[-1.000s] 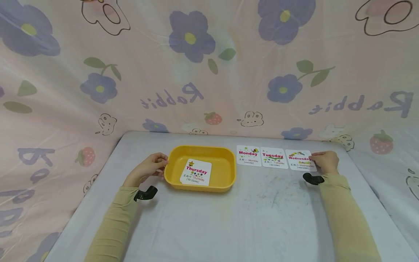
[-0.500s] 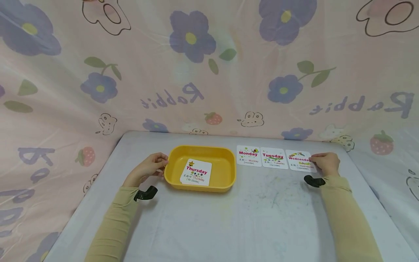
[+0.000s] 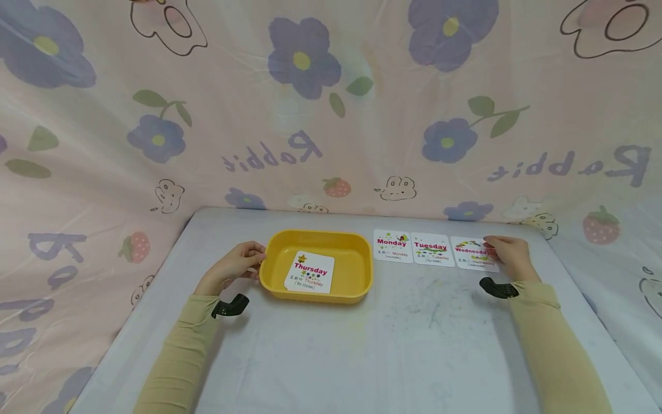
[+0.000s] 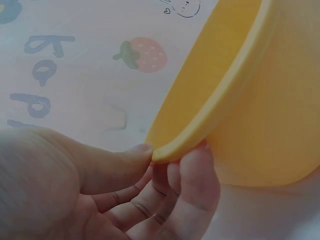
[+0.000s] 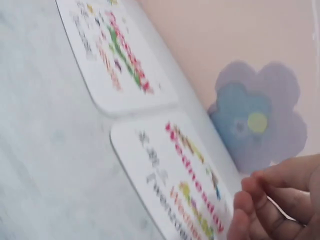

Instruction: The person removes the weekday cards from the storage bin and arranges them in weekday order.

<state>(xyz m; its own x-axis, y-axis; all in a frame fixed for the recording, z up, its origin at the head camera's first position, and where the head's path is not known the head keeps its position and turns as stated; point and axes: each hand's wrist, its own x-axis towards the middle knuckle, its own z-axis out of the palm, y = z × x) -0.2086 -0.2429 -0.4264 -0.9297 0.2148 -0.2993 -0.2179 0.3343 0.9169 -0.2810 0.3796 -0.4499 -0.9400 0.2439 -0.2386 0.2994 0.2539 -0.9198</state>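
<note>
My left hand [image 3: 235, 267] pinches the left rim of a yellow tray [image 3: 357, 270], thumb on the outer lip and fingers below it, as the left wrist view shows close up. Inside the tray lies a Thursday card [image 3: 310, 273]. To the tray's right, a Monday card [image 3: 393, 246], a Tuesday card [image 3: 433, 249] and a Wednesday card [image 3: 473, 254] lie flat in a row, nearly edge to edge. My right hand [image 3: 511, 256] is at the right edge of the Wednesday card, fingers loosely bent; whether the fingertips touch it I cannot tell.
A white-covered table [image 3: 331, 356] carries everything, with faint dark smudges in front of the cards. Behind it and at the sides hangs a printed curtain [image 3: 362, 132] with flowers and rabbits. Each wrist wears a black camera mount [image 3: 499, 287].
My right hand has shifted slightly at the Wednesday card, its fingertips now higher along the right edge. The Wednesday card has barely moved. My left hand and the tray have stayed still.
</note>
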